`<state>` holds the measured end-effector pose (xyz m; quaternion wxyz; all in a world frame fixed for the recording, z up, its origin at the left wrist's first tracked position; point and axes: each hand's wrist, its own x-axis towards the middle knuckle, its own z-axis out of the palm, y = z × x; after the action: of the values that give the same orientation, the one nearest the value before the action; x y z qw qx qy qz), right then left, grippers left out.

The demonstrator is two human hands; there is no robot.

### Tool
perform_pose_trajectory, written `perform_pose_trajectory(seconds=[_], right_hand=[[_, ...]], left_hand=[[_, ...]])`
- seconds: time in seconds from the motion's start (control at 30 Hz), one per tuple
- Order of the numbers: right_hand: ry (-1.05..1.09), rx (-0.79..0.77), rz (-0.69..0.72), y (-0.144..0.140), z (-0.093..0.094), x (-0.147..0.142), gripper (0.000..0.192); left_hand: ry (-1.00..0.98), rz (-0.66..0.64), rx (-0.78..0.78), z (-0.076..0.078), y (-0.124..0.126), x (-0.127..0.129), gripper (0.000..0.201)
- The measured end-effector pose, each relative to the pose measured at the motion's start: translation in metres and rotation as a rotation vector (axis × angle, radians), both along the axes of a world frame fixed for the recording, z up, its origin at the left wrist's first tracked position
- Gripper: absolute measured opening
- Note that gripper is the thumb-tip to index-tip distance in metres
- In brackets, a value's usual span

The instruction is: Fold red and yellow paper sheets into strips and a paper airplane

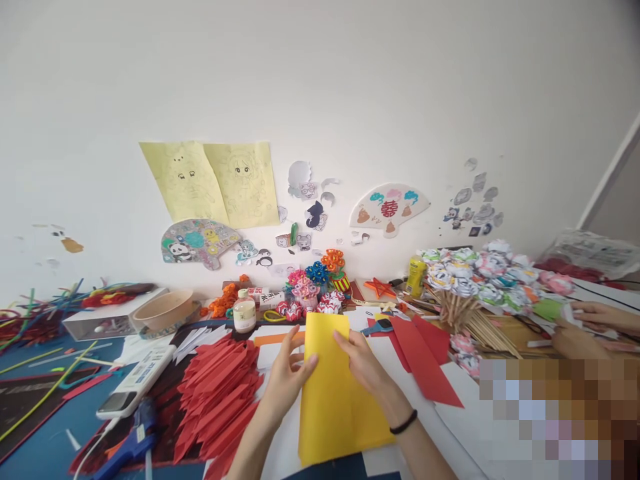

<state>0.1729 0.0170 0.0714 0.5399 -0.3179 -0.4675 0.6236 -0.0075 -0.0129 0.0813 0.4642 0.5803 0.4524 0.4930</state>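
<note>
Yellow paper (330, 393) sits upright between your two hands, folded lengthwise into a tall strip with a wider sheet of the same colour spreading out behind it to the right. Your left hand (287, 373) grips its left edge, thumb laid across the front and fingers tucked behind, while your right hand (365, 363) pinches the right edge near the top, a black band around that wrist. Just left of your left hand lies a heap of red paper strips (217, 393), cut to points and fanned over one another. Further left of that hand rest a white remote-like device (135, 380) and a blue glue gun (133, 440). Beyond your fingertips stand a small glass jar (245, 312) and a cluster of paper flower pots (315, 290). To the right of your right hand lie flat red sheets (425, 353), and past them a bundle of paper flowers on wooden sticks (475, 287). At the far right, well apart from your own, another person's hands (585, 327) rest by that bundle.
</note>
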Motion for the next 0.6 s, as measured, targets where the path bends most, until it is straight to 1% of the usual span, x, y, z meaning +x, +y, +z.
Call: perform_pose_trajectory(seconds=[0.07, 0.1, 0.17, 0.23, 0.3, 0.4, 0.5, 0.6], right_hand=[[-0.037, 0.046, 0.060, 0.004, 0.006, -0.003, 0.039], [-0.060, 0.071, 0.056, 0.007, 0.008, -0.004, 0.038], [-0.106, 0.110, -0.013, 0.014, 0.008, -0.002, 0.038], [-0.142, 0.118, -0.076, 0.022, 0.005, 0.003, 0.039], [-0.166, 0.105, -0.079, 0.027, 0.003, 0.008, 0.039], [-0.164, 0.109, -0.062, 0.029, 0.001, 0.014, 0.034], [-0.141, 0.108, -0.061, 0.028, 0.001, 0.015, 0.028], [-0.133, 0.102, -0.049, 0.027, 0.001, 0.016, 0.026]], left_hand=[[-0.120, -0.027, -0.078, 0.002, 0.011, 0.011, 0.068], [-0.161, -0.031, -0.102, 0.003, 0.014, 0.014, 0.064], [-0.215, -0.015, -0.127, 0.001, 0.018, 0.016, 0.060], [-0.258, 0.004, -0.153, -0.002, 0.020, 0.016, 0.060], [-0.291, 0.004, -0.178, -0.005, 0.021, 0.015, 0.062], [-0.322, -0.009, -0.195, -0.007, 0.022, 0.014, 0.063], [-0.345, -0.021, -0.212, -0.005, 0.021, 0.015, 0.063], [-0.335, -0.032, -0.223, -0.002, 0.019, 0.014, 0.059]])
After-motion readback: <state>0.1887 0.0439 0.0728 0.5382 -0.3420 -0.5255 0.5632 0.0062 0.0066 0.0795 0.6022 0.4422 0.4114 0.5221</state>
